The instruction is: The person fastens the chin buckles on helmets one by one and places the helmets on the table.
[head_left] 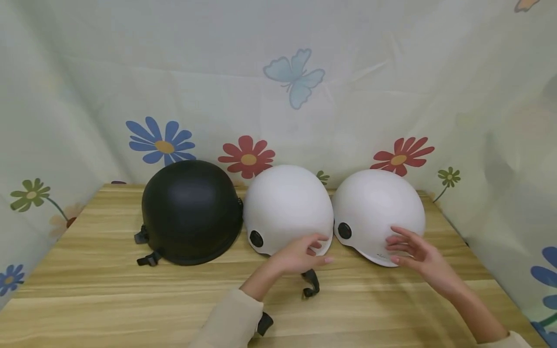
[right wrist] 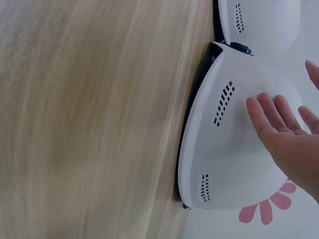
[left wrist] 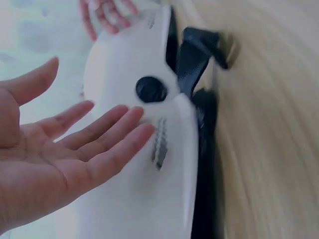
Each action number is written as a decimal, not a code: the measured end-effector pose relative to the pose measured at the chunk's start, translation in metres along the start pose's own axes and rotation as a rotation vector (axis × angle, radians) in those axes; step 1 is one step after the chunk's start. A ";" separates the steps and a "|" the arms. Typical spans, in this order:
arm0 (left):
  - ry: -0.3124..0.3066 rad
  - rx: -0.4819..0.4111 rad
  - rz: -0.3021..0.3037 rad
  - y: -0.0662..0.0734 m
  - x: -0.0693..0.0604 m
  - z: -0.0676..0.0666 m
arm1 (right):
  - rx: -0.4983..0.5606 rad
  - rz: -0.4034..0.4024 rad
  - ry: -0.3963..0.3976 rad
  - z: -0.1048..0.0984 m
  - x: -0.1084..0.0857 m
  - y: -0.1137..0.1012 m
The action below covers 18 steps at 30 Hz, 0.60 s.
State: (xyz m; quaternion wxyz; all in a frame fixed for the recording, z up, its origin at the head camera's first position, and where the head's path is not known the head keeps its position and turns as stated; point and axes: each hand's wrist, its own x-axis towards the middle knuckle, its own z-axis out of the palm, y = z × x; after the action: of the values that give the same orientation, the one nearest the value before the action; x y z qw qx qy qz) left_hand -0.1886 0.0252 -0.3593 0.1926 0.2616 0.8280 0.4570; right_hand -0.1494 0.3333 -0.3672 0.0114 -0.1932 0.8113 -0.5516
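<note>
Three helmets stand in a row on the wooden table: a black helmet [head_left: 191, 210] at the left, a white helmet [head_left: 287, 205] in the middle and another white helmet [head_left: 376, 205] at the right. My left hand [head_left: 299, 255] is at the front of the middle helmet, fingers spread and loosely bent, holding nothing; in the left wrist view the left hand [left wrist: 65, 149] shows its palm beside the white shell. At the front right of the right helmet is my right hand [head_left: 424, 261], fingers relaxed; the right wrist view shows the right hand [right wrist: 294, 144] near its vented side. Whether the fingertips touch is unclear.
A black strap [head_left: 311, 283] lies on the table [head_left: 370, 309] before the middle helmet, and a black piece [head_left: 264, 324] shows beside my left sleeve. Black buckles [head_left: 149, 259] stick out from the black helmet. Behind the table hangs a flowered cloth [head_left: 374, 106].
</note>
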 end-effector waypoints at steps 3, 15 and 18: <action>-0.030 0.005 0.008 -0.005 -0.010 -0.010 | 0.003 -0.001 -0.021 0.003 0.000 0.000; 0.061 0.022 -0.004 -0.029 -0.046 -0.049 | -0.012 0.014 -0.069 0.010 0.002 0.001; 0.087 0.006 -0.034 -0.037 -0.055 -0.060 | -0.016 0.011 -0.071 0.010 0.003 0.001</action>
State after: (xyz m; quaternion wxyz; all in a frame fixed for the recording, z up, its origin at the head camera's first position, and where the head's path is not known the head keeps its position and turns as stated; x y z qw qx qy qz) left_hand -0.1880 -0.0643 -0.3556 0.1633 0.2278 0.8413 0.4622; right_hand -0.1499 0.3242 -0.3717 0.0417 -0.2084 0.8158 -0.5379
